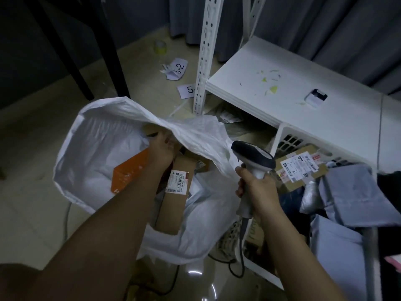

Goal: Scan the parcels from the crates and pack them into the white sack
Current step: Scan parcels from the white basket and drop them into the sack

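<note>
The white sack (93, 137) stands open on the floor at the centre left. Inside it are an orange box (128, 172) and a long brown cardboard parcel (173, 200) with a barcode label. My left hand (161, 148) reaches into the sack's mouth and its fingers curl round the top end of a cardboard parcel there. My right hand (256, 187) grips the handle of a grey and white barcode scanner (253, 158), held upright just right of the sack. A white crate (282, 135) at the right holds a labelled cardboard box (303, 168) and grey mailer bags (351, 192).
A white metal shelf (282, 83) with a small white device (315, 97) stands at the back right, its perforated post (206, 51) in the middle. Paper labels (176, 69) and a tape roll (160, 47) lie on the floor. Black table legs (71, 51) stand at the back left. Cables (227, 259) trail below the sack.
</note>
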Demonstrator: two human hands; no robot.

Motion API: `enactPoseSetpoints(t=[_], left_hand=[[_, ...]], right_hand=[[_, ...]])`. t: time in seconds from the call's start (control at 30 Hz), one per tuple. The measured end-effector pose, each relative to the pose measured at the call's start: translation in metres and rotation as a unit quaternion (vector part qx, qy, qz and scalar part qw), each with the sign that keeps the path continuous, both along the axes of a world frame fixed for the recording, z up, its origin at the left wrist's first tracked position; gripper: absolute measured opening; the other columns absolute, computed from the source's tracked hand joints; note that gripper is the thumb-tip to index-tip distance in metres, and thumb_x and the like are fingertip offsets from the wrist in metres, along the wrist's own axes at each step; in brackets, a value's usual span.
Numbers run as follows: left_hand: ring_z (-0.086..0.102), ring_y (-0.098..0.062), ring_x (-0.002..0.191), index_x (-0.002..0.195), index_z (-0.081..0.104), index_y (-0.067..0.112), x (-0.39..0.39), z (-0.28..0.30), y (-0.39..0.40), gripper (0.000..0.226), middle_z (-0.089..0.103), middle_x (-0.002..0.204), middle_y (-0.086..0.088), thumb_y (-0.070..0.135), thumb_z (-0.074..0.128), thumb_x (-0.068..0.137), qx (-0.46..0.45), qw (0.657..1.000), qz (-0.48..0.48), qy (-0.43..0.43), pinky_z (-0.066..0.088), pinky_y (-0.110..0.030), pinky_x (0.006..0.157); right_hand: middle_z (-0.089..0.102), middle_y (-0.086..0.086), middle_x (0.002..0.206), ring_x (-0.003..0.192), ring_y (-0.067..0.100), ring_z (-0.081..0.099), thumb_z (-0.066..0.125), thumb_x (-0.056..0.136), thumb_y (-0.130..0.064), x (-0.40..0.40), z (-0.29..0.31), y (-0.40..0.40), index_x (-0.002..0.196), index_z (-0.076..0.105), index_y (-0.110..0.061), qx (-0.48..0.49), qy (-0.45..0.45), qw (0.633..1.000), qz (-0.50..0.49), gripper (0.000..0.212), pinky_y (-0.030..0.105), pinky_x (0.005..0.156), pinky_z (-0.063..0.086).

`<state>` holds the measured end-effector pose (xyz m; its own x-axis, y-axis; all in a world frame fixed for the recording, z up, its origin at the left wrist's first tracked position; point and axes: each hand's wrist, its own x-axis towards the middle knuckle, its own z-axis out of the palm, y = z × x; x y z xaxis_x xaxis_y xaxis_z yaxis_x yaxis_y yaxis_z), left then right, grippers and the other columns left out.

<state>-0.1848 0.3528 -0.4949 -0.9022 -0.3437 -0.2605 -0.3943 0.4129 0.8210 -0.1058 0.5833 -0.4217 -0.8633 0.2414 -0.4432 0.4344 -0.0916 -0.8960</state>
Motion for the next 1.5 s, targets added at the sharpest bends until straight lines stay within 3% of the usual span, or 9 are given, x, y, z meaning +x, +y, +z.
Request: enactPoseSetpoints(t=[0.07,0.2,0.37,0.67,0.87,0.97,1.07,1.3,1.5], left_hand=[[0.057,-0.028,0.116,0.136,0.045,0.016,0.019,0.008,0.007,0.047,0.057,0.129,-0.010,0.009,0.054,0.090,0.087,0.994,0.055,0.020,0.048,-0.046,0.098],[0.063,-0.018,0.089,0.092,0.056,0.026,0.058,0.030,0.035,0.010,0.066,0.103,-0.005,0.024,0.065,0.087,0.129,0.983,0.120,0.054,0.050,-0.033,0.075],[0.063,-0.021,0.081,0.077,0.059,0.024,0.092,0.071,0.108,0.012,0.067,0.084,-0.003,0.022,0.066,0.086,0.163,0.983,0.037,0.082,0.049,-0.034,0.074],[0.057,-0.002,0.077,0.105,0.052,0.015,0.067,0.066,0.269,0.025,0.060,0.094,0.004,0.021,0.069,0.086,0.154,0.972,-0.163,0.066,0.042,-0.004,0.056],[0.058,-0.014,0.112,0.131,0.052,0.017,0.020,0.008,0.334,0.064,0.060,0.127,-0.001,0.022,0.080,0.074,0.065,0.938,-0.329,0.084,0.049,-0.030,0.094],[0.028,-0.031,0.139,0.148,0.024,0.011,-0.004,-0.024,0.354,0.107,0.031,0.150,-0.013,0.036,0.086,0.064,-0.065,0.936,-0.344,0.024,0.023,-0.050,0.116],[-0.001,-0.036,0.145,0.151,-0.001,0.010,-0.022,-0.041,0.362,0.124,0.002,0.158,-0.019,0.058,0.077,0.067,-0.252,0.911,-0.328,0.000,-0.003,-0.050,0.116],[0.017,-0.041,0.141,0.150,-0.003,0.004,-0.023,-0.027,0.363,0.121,0.016,0.153,-0.026,0.057,0.072,0.070,-0.334,0.875,-0.350,-0.014,0.019,-0.051,0.115],[0.038,-0.033,0.123,0.141,0.022,0.011,0.034,0.048,0.336,0.110,0.041,0.133,-0.015,0.061,0.071,0.055,-0.172,0.946,-0.270,0.054,0.043,-0.047,0.097]], right_hand=[[0.053,0.003,0.052,0.044,0.014,0.049,0.071,0.084,-0.012,0.002,0.002,0.008,0.078,0.062,-0.010,0.002,0.004,1.000,-0.002,0.012,0.026,0.046,0.045],[0.053,0.006,0.055,0.046,0.016,0.049,0.071,0.085,-0.012,0.014,0.009,0.032,0.072,0.059,-0.011,-0.014,-0.001,1.000,-0.005,0.018,0.029,0.048,0.045],[0.051,0.006,0.051,0.041,0.016,0.048,0.067,0.089,-0.012,0.037,0.028,0.088,0.068,0.052,-0.010,0.016,0.021,0.999,-0.033,0.026,0.026,0.045,0.043],[0.052,0.002,0.050,0.049,0.019,0.050,0.068,0.088,-0.014,0.044,0.045,0.231,0.068,0.053,-0.015,0.135,0.047,0.981,-0.129,0.025,0.031,0.051,0.042],[0.056,0.001,0.046,0.050,0.019,0.054,0.066,0.086,-0.011,0.023,0.007,0.259,0.070,0.057,-0.010,0.050,-0.012,0.990,-0.132,0.019,0.029,0.052,0.048],[0.054,-0.004,0.042,0.040,0.010,0.052,0.066,0.084,-0.008,0.011,-0.003,0.270,0.073,0.058,-0.009,0.014,-0.016,0.991,-0.133,0.014,0.021,0.042,0.044],[0.054,-0.002,0.045,0.040,0.010,0.050,0.068,0.083,-0.008,0.006,-0.013,0.274,0.073,0.058,-0.010,-0.014,-0.018,0.993,-0.113,0.014,0.021,0.042,0.043],[0.055,0.001,0.052,0.043,0.012,0.049,0.068,0.083,-0.008,0.003,-0.017,0.276,0.072,0.059,-0.011,-0.054,-0.032,0.989,-0.133,0.015,0.023,0.046,0.043],[0.059,0.005,0.067,0.062,0.018,0.055,0.074,0.085,-0.018,0.017,0.010,0.265,0.081,0.062,-0.012,-0.044,0.046,0.973,-0.221,0.014,0.031,0.060,0.047]])
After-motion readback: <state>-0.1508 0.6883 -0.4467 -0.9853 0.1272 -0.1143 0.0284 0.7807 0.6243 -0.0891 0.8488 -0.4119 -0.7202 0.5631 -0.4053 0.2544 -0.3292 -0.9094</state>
